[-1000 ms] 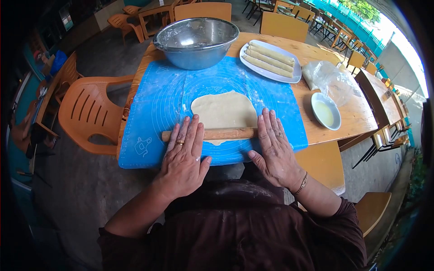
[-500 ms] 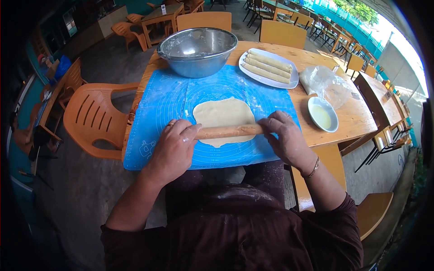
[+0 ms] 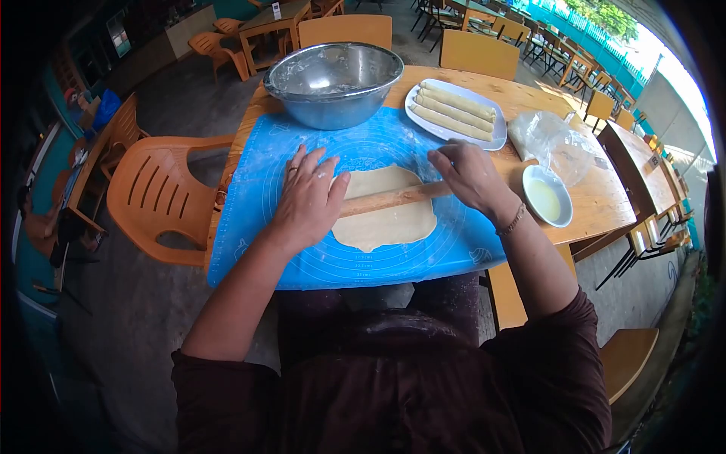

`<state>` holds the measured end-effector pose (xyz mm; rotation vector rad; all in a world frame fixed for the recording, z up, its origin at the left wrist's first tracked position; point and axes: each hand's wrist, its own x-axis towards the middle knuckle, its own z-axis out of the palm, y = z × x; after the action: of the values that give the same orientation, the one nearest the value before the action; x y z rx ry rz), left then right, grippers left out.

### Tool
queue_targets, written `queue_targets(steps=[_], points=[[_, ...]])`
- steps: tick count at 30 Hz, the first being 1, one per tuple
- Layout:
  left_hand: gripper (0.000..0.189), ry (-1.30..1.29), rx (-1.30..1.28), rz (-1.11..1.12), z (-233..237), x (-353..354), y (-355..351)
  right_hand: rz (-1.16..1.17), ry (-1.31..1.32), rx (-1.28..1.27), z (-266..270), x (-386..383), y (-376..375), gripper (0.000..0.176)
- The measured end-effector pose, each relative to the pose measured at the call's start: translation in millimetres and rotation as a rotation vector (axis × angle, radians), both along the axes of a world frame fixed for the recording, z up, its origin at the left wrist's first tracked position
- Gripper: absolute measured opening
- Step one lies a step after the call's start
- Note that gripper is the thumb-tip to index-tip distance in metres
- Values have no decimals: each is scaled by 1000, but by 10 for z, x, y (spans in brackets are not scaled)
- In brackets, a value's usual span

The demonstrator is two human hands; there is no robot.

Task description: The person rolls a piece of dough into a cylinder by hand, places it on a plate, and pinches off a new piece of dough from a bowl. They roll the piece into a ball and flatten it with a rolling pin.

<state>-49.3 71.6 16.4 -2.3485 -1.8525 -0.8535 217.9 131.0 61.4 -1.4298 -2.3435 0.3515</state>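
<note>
A wooden rolling pin [image 3: 387, 200] lies slightly tilted across a flat sheet of pale dough [image 3: 386, 227] on a blue marked mat [image 3: 261, 193]. My left hand [image 3: 310, 195] rests over the pin's left end with its fingers spread and stretched forward. At the pin's right end is my right hand [image 3: 470, 178], its fingers curled and closed over that end, partly hiding it. Beyond the mat's top right, a white plate [image 3: 501, 141] holds several rolled dough sticks [image 3: 454, 112].
A large metal bowl [image 3: 333, 94] stands at the mat's far left. On the wooden table [image 3: 586, 212] at right are a clear plastic bag [image 3: 548, 136] and a small white bowl [image 3: 547, 195] of pale liquid. An orange chair [image 3: 159, 197] stands left; a person sits far left.
Both hands and the rolling pin have moved forward, away from my body, over the dough. My left hand's fingers have spread out, and the pin has tilted, its right end farther forward.
</note>
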Motion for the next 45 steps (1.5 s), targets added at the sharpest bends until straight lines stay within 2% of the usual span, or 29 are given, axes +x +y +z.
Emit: queue_targets(steps=[4, 6, 9, 11, 14, 16, 20, 22, 27, 37, 39, 45], points=[[53, 22, -159, 78, 10, 96, 400, 18, -70, 13, -207, -362, 309, 40], [61, 48, -333, 272, -25, 219, 432, 86, -116, 285, -411, -475, 378, 45], [68, 155, -349, 315, -62, 270, 340, 43, -167, 363, -518, -495, 374, 50], [70, 170, -373, 287, -62, 281, 287, 47, -147, 303, -545, -470, 350, 54], [72, 193, -394, 217, -17, 312, 190, 40, -81, 342, -566, -396, 232, 56], [73, 196, -406, 184, 6, 335, 114, 32, -89, 196, -493, -379, 102, 67], [72, 234, -393, 99, 21, 323, -36, -22, -252, 317, -625, -341, -60, 80], [72, 248, -377, 51, 27, 314, -84, 2, -254, 44, -476, -322, -171, 85], [68, 321, -372, 7, 54, 317, -196, 24, -218, 45, -489, -245, -346, 85], [72, 323, -279, -90, -8, 279, -421, 71, -125, 92, -476, -137, -748, 81], [73, 270, -166, -132, -56, 266, -476, 73, -128, 106, -468, -132, -830, 81], [74, 277, -161, -155, -19, 284, -670, 98, -125, 161, -493, -101, -1037, 82]])
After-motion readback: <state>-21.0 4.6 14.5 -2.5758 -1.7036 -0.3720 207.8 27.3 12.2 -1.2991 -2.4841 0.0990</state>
